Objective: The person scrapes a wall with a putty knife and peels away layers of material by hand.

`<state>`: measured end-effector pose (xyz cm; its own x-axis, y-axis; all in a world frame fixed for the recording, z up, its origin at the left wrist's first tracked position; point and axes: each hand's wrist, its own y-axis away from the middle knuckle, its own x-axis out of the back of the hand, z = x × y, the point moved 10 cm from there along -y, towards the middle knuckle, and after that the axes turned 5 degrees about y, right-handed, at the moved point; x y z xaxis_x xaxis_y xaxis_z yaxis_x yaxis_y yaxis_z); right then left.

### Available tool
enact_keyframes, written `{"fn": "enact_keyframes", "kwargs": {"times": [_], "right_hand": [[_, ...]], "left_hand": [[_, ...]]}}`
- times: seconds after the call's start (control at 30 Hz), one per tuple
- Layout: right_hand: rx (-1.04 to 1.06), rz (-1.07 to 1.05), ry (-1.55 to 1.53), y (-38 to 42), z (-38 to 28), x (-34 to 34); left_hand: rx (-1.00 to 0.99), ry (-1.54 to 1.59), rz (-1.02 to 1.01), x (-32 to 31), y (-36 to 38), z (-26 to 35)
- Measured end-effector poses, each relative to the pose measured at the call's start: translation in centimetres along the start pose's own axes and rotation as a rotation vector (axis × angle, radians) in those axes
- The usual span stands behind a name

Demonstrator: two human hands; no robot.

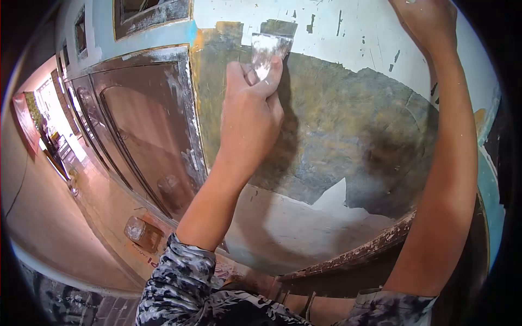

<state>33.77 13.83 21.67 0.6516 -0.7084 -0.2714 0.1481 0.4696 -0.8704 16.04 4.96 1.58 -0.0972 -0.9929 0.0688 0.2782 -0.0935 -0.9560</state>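
A metal scraper point(270, 48) is held in my left hand point(251, 100), fingers closed round its lower part. Its wide edge rests against the wall where the pale paint point(337, 27) meets a bare grey-green patch point(331, 119). A strip above the blade shows the same dark surface. My right hand point(427, 19) is raised at the top right, near the pale wall, and is cut off by the frame's top edge. Its fingers are out of sight, so what it holds or touches is hidden.
Brown door panels point(147, 114) in a worn frame stand at the left. A small wooden stool point(144, 233) is on the floor below them. A peeling curved ledge point(353, 252) runs under the wall. A bright doorway point(57, 103) lies far left.
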Motion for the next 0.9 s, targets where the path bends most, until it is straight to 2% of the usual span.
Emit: {"fn": "enact_keyframes", "kwargs": {"times": [0.17, 0.5, 0.6, 0.67, 0.9], "right_hand": [[0.011, 0.002, 0.008, -0.2, -0.1, 0.0], [0.001, 0.01, -0.031, -0.3, 0.3, -0.2], [-0.015, -0.083, 0.061, -0.4, 1.0, -1.3], [0.007, 0.005, -0.037, 0.0, -0.1, 0.1], [0.024, 0.021, -0.032, 0.1, 0.1, 0.2]], "left_hand": [[0.05, -0.003, -0.068, -0.1, 1.3, -0.3], [0.021, 0.006, -0.06, -0.4, 1.7, -0.1], [-0.001, 0.0, -0.043, -0.5, 1.2, 0.2], [0.021, -0.013, -0.047, -0.5, 0.9, 0.2], [-0.001, -0.076, -0.039, -0.6, 0.0, 0.3]]}}
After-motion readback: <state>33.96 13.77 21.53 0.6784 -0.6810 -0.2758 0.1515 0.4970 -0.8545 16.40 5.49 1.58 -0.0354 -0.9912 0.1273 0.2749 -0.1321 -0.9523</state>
